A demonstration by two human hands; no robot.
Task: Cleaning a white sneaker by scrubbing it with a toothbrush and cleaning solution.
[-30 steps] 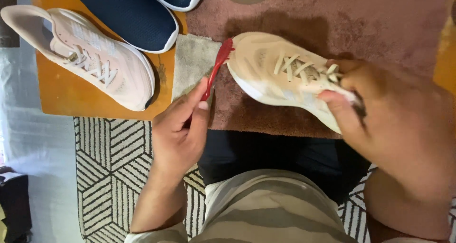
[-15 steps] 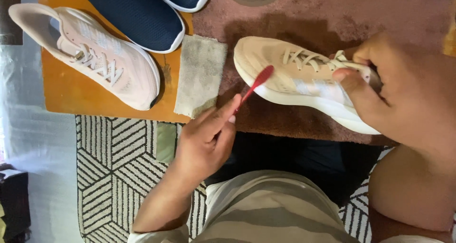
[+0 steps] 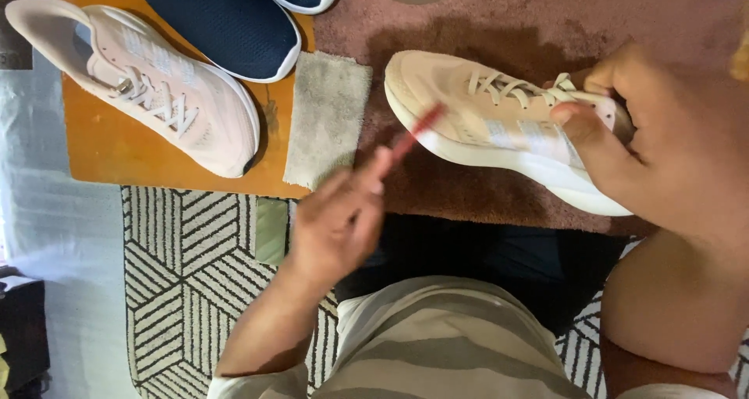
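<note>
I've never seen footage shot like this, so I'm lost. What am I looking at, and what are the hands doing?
A camera worn on a person's head looks down at their own two bare hands; no machine is involved. The left hand holds a red toothbrush against a pale pink sneaker, which the right hand grips at the heel end. Its matching sneaker and dark blue shoes lie on an orange board, beside a grey cloth.
</note>
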